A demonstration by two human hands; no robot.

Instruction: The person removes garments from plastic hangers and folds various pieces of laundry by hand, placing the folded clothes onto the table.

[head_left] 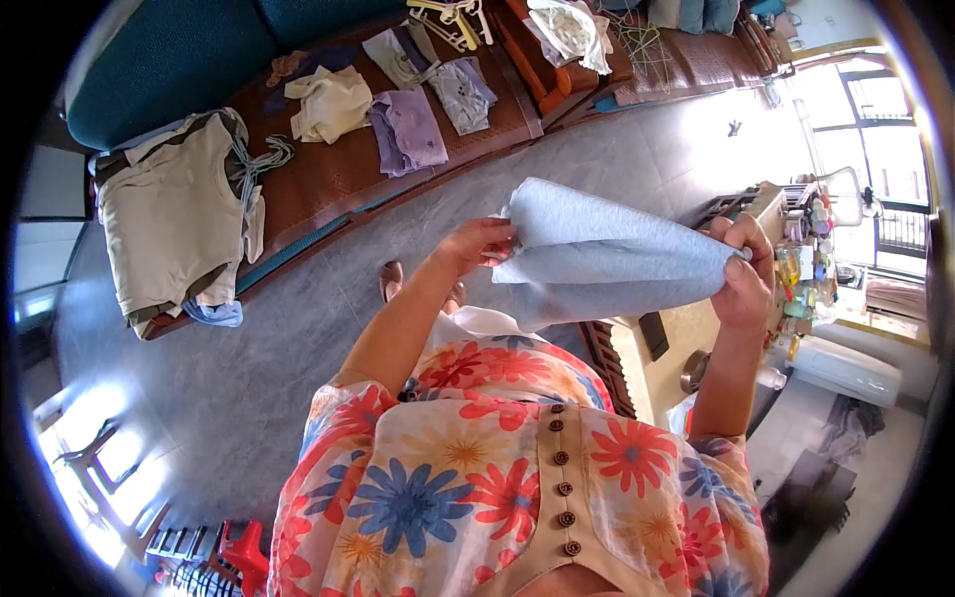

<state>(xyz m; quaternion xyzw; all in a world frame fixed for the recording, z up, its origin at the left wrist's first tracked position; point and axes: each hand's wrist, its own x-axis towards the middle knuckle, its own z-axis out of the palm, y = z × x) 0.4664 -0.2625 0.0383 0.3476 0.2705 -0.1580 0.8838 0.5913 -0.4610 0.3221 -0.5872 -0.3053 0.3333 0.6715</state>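
Observation:
A light blue cloth (617, 259) is stretched in the air between my two hands, above the grey floor. Its left edge is pinched by my left hand (479, 246), with the fingertips partly behind the fabric. On the other side, my right hand (744, 269) grips a gathered corner between thumb and fingers. The cloth hangs in soft folds, with its lower part near my lap.
Beyond the hands stands a long brown seat (343, 189) bearing a purple garment (410, 132), a cream one (330, 104) and a large beige one (174, 214). Hangers (453, 22) lie at its back. At right is a cluttered table (686, 348); a red stool (244, 552) stands lower left.

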